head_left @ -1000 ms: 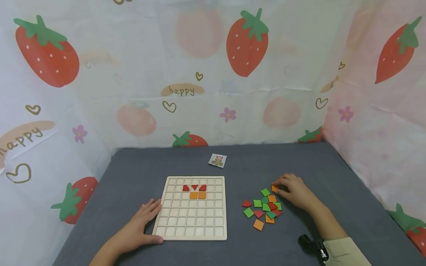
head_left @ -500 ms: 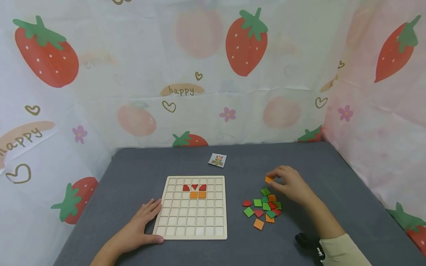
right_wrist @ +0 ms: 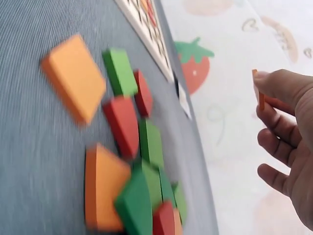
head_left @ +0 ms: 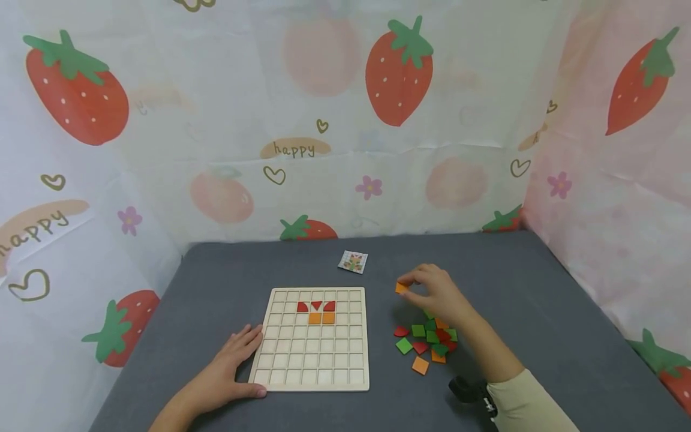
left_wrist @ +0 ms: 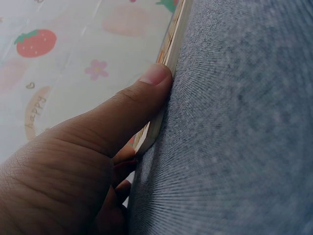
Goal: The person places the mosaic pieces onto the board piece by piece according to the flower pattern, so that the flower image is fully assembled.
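A pale wooden grid board (head_left: pixel 309 362) lies on the table. Near its top sit red pieces (head_left: pixel 329 306) with two orange square tiles (head_left: pixel 321 318) below them. My left hand (head_left: pixel 225 367) rests at the board's front left corner, fingers along the left side and thumb (left_wrist: pixel 155 76) against the front edge. Between thumb and fingertips my right hand (head_left: pixel 436 293) pinches an orange square tile (head_left: pixel 400 288), raised right of the board. The right wrist view shows that tile (right_wrist: pixel 261 101) edge-on. Beneath the right forearm is a loose heap of green, red and orange pieces (head_left: pixel 418 330).
A small printed pattern card (head_left: pixel 353 262) lies behind the board. One orange tile (head_left: pixel 420 366) sits at the heap's front. The grey table (head_left: pixel 486 258) ends at a strawberry-patterned curtain (head_left: pixel 345 180) behind. A black device (head_left: pixel 469 391) is on the right wrist.
My right hand has lifted the orange tile off the heap's far side and carried it leftward toward the board. The left hand and board stay in place.
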A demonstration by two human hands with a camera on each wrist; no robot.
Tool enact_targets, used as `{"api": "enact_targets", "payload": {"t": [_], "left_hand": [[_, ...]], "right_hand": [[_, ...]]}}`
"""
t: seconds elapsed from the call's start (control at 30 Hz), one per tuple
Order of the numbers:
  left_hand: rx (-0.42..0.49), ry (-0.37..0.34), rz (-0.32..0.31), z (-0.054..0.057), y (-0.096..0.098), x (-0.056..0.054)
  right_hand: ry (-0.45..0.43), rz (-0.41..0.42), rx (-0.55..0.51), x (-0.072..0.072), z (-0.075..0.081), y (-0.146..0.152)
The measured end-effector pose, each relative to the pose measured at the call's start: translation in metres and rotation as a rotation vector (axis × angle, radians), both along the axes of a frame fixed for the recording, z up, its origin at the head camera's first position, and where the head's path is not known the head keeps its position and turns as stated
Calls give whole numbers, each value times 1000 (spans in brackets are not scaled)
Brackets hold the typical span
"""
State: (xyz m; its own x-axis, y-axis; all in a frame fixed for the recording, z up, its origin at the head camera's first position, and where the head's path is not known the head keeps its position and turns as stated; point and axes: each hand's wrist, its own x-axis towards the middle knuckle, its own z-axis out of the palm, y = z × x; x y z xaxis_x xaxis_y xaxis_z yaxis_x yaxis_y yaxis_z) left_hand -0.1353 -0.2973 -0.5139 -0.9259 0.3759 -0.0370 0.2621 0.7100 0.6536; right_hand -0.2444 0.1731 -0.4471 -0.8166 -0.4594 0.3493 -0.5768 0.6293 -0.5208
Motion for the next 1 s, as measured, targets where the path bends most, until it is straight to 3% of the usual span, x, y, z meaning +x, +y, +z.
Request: {"api": "enact_targets", "payload": {"t": [0.43,0.77,1.0], "left_hand": [[-10,-6,11,0,0,-1],[5,39,-9,-1,1,0],[11,30,8,-1,2,1]], "right_hand": [[-9,-4,15,2,6,-62],[-6,85,37,0,3,-110],[53,109,104,-1,-3,-136]]}}
